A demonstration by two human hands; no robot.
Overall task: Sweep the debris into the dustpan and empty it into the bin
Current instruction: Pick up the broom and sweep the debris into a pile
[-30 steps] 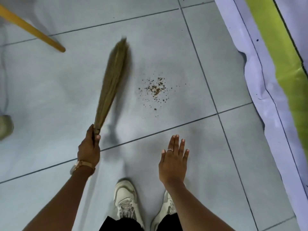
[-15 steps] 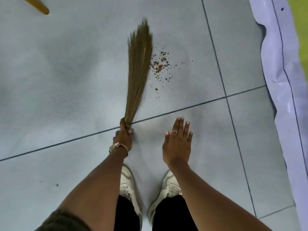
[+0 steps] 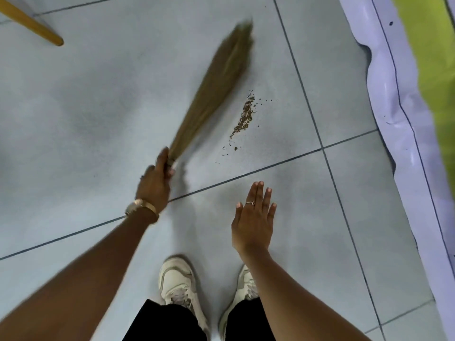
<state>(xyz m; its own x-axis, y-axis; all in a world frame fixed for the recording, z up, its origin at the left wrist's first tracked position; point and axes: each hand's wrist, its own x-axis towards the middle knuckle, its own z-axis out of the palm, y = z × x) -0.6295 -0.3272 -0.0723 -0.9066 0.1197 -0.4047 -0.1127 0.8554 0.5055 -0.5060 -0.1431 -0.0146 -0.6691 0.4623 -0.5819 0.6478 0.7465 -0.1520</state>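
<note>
My left hand (image 3: 155, 183) grips the bound end of a short straw broom (image 3: 216, 87). The bristles point up and to the right and are blurred by motion. Brown debris (image 3: 243, 118) lies in a narrow slanted line on the grey tile, just right of the bristles. My right hand (image 3: 253, 222) hovers flat with fingers apart, holding nothing, nearer to me than the debris. No dustpan or bin is in view.
A wooden stick (image 3: 32, 27) lies at the top left. A white sheet with a yellow-green strip (image 3: 403, 119) covers the floor along the right edge. My two white shoes (image 3: 178, 284) stand at the bottom centre on the grey tiles.
The broom swung from left of the debris across it; its tip now tilts right. The scattered debris is gathered into a thin line. My right hand stayed open.
</note>
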